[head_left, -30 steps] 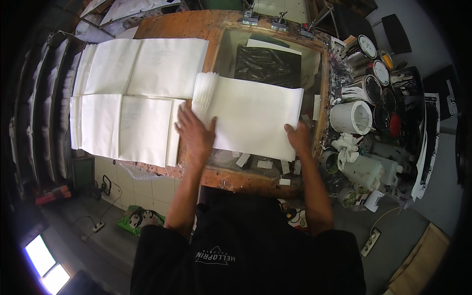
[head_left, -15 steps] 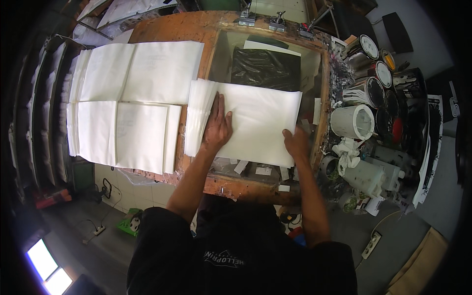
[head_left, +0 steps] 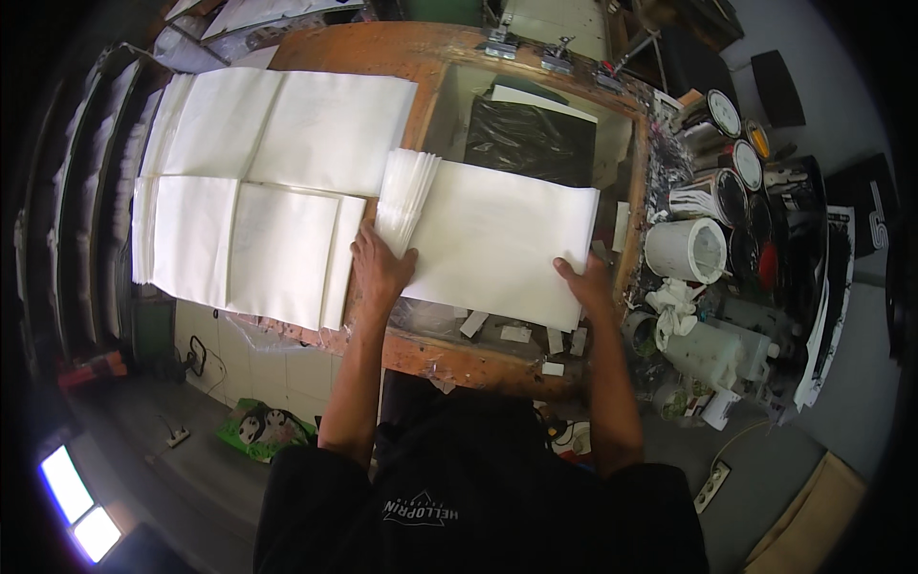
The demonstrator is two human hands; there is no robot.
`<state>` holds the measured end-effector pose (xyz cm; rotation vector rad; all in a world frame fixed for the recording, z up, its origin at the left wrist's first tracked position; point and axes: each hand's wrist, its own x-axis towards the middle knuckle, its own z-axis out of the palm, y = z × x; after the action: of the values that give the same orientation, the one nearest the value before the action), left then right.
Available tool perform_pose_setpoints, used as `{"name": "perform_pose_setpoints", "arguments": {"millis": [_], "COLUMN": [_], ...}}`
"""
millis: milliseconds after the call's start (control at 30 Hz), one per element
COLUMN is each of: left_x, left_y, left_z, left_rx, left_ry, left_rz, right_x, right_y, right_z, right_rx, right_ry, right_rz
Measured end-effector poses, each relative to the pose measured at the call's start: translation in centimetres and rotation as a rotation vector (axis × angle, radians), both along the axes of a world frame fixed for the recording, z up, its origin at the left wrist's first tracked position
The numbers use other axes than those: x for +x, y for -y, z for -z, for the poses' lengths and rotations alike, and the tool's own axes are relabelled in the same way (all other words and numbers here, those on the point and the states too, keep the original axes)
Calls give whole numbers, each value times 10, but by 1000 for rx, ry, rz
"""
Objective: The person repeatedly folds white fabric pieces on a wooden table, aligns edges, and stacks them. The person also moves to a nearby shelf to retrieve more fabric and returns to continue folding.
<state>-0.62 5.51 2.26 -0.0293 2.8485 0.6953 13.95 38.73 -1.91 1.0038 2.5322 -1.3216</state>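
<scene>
A stack of thin white sheets (head_left: 502,230), its left edge fanned in layers, lies on a wood-framed glass panel in front of me. My left hand (head_left: 382,265) grips the stack's near left corner, thumb on the near edge and fingers along the left side. At the right edge, my right hand (head_left: 587,283) holds the stack with its thumb on top; its other fingers are partly hidden. Beyond the stack lies a black plastic sheet (head_left: 531,139). Overlapping piles of white sheets (head_left: 330,129) cover the table on the left.
The wooden table (head_left: 449,362) has metal hinge clamps (head_left: 557,57) at its far edge. Paint cans (head_left: 724,113), a white bucket (head_left: 686,252) and a plastic jug (head_left: 706,346) crowd the right. Racks of trays (head_left: 81,201) stand on the left. Small paper scraps (head_left: 514,334) lie on the glass.
My left hand has slid off the top of the stack, moving left and nearer to its left edge. My right hand stays at the right edge. The whole view has shifted slightly.
</scene>
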Motion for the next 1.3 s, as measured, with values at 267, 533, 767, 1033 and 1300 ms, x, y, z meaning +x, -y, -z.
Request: {"name": "perform_pose_setpoints", "arguments": {"millis": [267, 533, 767, 1033, 1300], "left_x": [-30, 6, 79, 170, 224], "left_y": [12, 35, 203, 458, 646], "left_z": [23, 3, -81, -104, -53], "left_rx": [89, 595, 1104, 1221, 923], "left_ry": [126, 24, 56, -153, -233], "left_rz": [40, 51, -195, -599, -968], "right_x": [-19, -24, -9, -32, -82], "right_y": [-8, 60, 224, 485, 704], "right_z": [-4, -158, -351, -371, -296], "right_rx": [-82, 195, 194, 30, -34], "right_ry": [12, -235, -368, -403, -325], "right_rz": [-3, -99, -233, -504, -886]}}
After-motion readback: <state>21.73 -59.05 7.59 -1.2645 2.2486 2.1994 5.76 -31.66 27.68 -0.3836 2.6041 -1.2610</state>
